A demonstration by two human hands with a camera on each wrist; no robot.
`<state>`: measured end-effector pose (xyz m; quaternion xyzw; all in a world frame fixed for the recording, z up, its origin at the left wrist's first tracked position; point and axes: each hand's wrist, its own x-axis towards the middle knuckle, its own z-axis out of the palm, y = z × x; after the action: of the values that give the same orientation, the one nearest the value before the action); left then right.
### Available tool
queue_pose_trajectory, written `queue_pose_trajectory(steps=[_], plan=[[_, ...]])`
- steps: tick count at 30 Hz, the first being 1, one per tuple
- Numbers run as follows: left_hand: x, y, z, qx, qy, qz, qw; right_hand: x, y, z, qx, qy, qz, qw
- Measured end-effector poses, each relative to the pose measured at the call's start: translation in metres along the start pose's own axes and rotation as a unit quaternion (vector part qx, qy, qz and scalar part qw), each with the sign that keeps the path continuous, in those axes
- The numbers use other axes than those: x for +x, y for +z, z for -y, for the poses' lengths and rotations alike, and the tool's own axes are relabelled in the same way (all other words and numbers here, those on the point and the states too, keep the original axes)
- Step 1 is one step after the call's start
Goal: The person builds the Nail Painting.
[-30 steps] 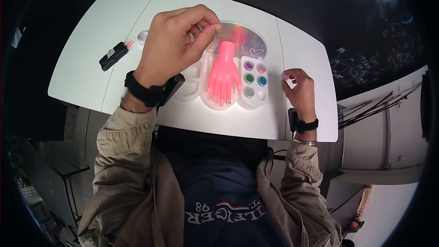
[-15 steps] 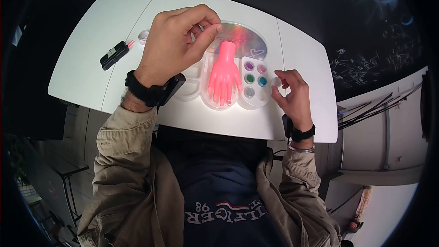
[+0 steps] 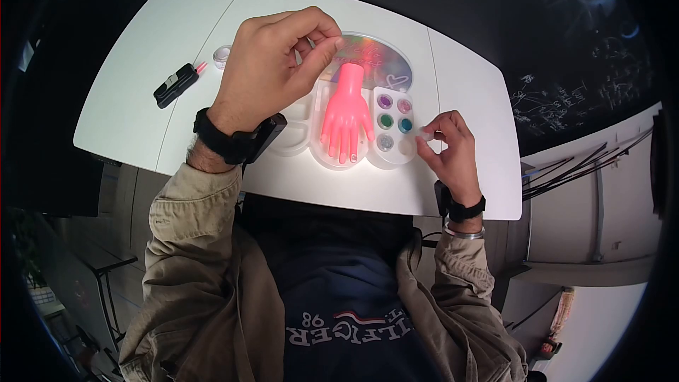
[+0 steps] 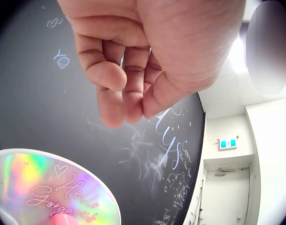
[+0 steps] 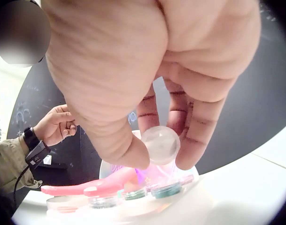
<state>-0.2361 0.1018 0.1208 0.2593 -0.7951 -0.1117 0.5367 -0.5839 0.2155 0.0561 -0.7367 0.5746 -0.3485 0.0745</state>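
In the head view my right hand (image 3: 455, 152) pinches a small round translucent piece (image 5: 161, 145), about as wide as a glitter pot, between thumb and fingers. It is at the right edge of the white pot holder (image 3: 393, 158). Purple (image 3: 385, 102), pink, green, teal and silver glitter pots sit in its wells; the lower right well (image 3: 405, 148) holds none. My left hand (image 3: 279, 64) is raised over the table with thumb and index fingertips together; nothing shows between them. Below it lies a pink practice hand (image 3: 346, 122), fingers towards me.
A shiny half-round mirror-like plate (image 3: 385, 64) with lettering stands behind the practice hand. Left on the white table (image 3: 134, 78) are a black device (image 3: 175, 86) with a pink tip and a small clear jar (image 3: 222, 57). White tray compartments (image 3: 289, 138) lie left of the practice hand.
My right hand has moved left from the table's right side to the pot holder, carrying the round piece. The left hand has stayed in place.
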Motion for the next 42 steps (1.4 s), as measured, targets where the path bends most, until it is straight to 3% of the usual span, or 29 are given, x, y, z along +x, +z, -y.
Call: queue_pose_trajectory(steps=[13, 22, 32, 42], plan=[[0.0, 0.0, 0.001, 0.0, 0.003, 0.002, 1.0, -0.004, 0.005, 0.003, 0.013, -0.037, 0.098, 0.994], [0.0, 0.0, 0.001, 0.0, 0.001, 0.001, 1.0, -0.006, 0.01, 0.004, 0.023, 0.017, 0.109, 0.994], [-0.001, -0.001, 0.0, 0.002, -0.003, -0.002, 1.0, -0.003, 0.009, 0.011, -0.016, 0.011, 0.098, 0.995], [-0.01, -0.029, 0.028, 0.024, -0.021, -0.03, 0.999, -0.004, 0.016, -0.002, -0.022, 0.043, 0.07, 0.996]])
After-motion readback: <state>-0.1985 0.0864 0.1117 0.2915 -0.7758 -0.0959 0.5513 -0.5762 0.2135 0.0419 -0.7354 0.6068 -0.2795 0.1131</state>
